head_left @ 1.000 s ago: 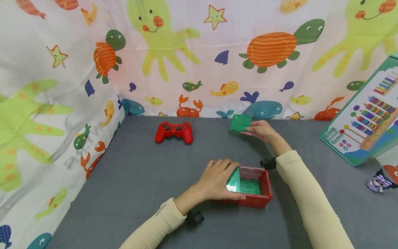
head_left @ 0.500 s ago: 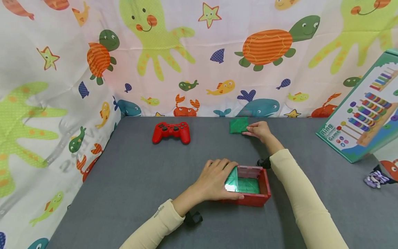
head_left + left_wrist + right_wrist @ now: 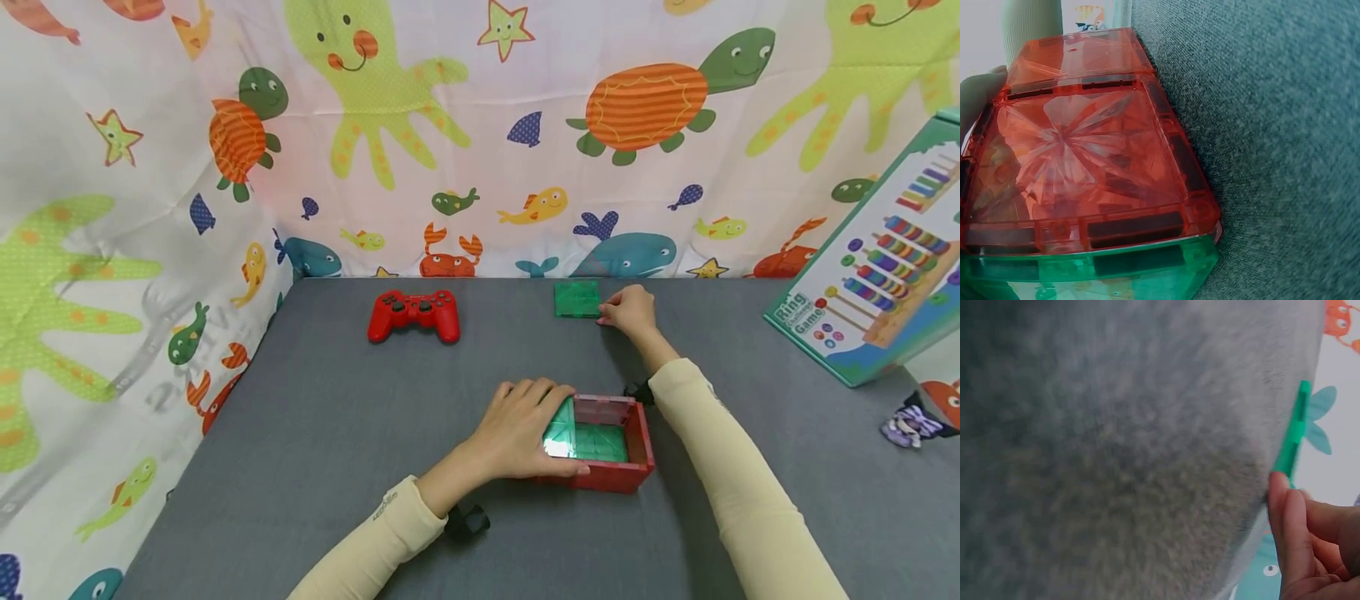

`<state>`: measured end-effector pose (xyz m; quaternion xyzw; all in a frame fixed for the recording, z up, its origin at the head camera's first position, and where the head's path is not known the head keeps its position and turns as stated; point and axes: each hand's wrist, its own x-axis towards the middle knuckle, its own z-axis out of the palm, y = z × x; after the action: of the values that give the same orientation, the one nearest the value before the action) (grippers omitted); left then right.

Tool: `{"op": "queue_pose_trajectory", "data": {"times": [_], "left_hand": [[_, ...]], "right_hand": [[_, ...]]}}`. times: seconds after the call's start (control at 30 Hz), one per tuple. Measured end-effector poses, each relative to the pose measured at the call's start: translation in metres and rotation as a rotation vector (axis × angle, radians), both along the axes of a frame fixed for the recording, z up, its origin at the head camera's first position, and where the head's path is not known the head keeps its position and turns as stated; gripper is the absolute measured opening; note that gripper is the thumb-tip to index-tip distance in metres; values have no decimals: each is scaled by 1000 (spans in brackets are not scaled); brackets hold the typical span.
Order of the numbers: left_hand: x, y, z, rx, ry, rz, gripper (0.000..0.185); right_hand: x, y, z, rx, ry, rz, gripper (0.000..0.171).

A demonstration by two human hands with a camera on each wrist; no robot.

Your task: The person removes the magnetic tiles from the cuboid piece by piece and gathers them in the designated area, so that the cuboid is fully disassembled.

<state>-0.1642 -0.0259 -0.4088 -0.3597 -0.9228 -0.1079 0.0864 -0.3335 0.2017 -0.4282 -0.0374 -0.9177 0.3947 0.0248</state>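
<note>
While the left hand [image 3: 517, 433] grips a red box [image 3: 637, 457] just below centre of frame, the right hand [image 3: 630, 310] pinches a green tile [image 3: 577, 299] at upper centre-right. Left-hand grip: fingers bent over the far side, thumb along the near wall. Right-hand pinch: fingertips on the tile's lower right corner; the right wrist view shows fingertips and thumb at the tile's near end, tile seen edge-on. Tile looks flat, near the back edge of the grey table [image 3: 337, 400]; cannot tell if it fully touches the surface.

Red box is see-through, sits on the table, right part uncovered. Green floor panel [image 3: 600, 442] visible inside; green top panel [image 3: 558, 435] over the left part, partly hidden by the left hand. Left wrist view: clear red panels, starburst pattern, dark strips along the edges, green edge along the bottom of that view, part of the hand at the left margin.

Red game controller [image 3: 414, 317] on the table, upper centre-left, well apart from both hands. "Ring Game" carton [image 3: 877, 275] tilted at right edge of frame, colored rings printed on it. Small purple-and-grey figurine [image 3: 911, 423] just below the carton, lower right. Sea-animal curtain [image 3: 517, 108] fills the upper frame and the left side. Both arms in cream sleeves [image 3: 738, 467], entering from the bottom. Black wrist device [image 3: 467, 523] under the left wrist, another partly visible by the right sleeve.
</note>
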Motion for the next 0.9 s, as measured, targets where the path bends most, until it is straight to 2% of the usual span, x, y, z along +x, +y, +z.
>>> {"op": "queue_pose_trajectory", "data": {"times": [0.13,0.27,0.37,0.47,0.57,0.63,0.73,0.9], "left_hand": [[0,1,0,9,-1,1,83],[1,2,1,14,-17,3,83],[1,2,0,13,-35,9,84],[2,1,0,11,-42,7,85],[2,0,0,13,-49,4,85],[1,0,1,12,-58,5,85],[0,-1,2,9,-67,10,84],[2,0,4,14,-68,-6,84]], "right_hand": [[11,7,12,24,19,54,28],[33,18,34,12,-74,195,39],[61,27,52,38,-157,328,47],[97,37,65,84,-193,461,50],[132,44,68,81,-219,582,44],[151,45,66,39,-254,639,41],[170,40,61,-4,-270,664,38],[188,35,53,-13,-213,616,44]]}}
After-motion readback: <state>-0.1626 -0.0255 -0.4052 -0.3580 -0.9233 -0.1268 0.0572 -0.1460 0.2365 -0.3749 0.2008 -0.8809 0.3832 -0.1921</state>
